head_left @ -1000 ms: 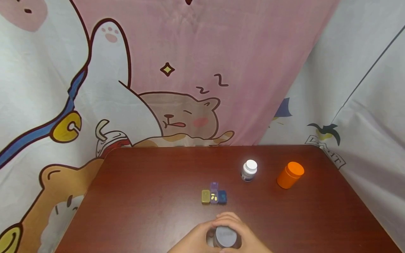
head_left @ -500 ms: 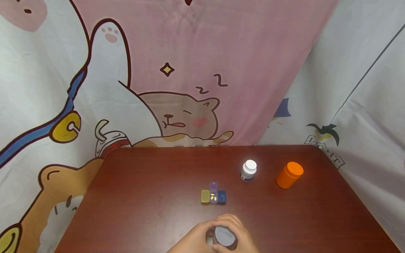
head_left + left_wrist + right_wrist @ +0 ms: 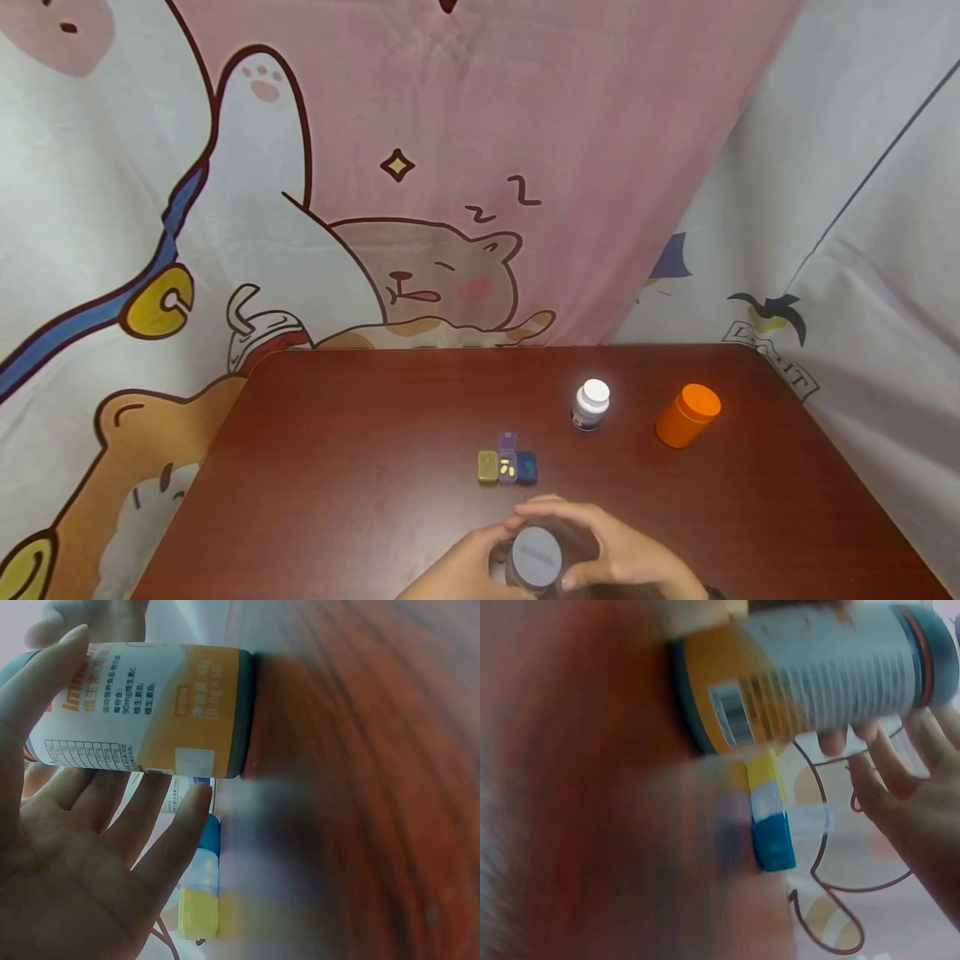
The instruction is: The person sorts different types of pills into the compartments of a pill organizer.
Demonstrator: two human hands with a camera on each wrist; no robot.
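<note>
A supplement bottle with a grey cap, an orange-and-white label and a dark base stands upright near the front of the table. My left hand grips it, its thumb across the label in the left wrist view. My right hand is spread loosely around the cap, a gap showing between palm and bottle. In the right wrist view, the right hand's fingers reach along the bottle near its cap end. Just beyond the hands lies a small pill organizer with yellow, purple and blue compartments; the purple lid is up, showing several yellow pills.
Farther back on the brown table stands a white bottle with a white cap. To its right is an orange jar. A printed curtain hangs behind the table's far edge.
The right hand, closed around the cap half a second ago, has spread and swung out to the right. The left hand stays on the bottle, and everything else is where it was.
</note>
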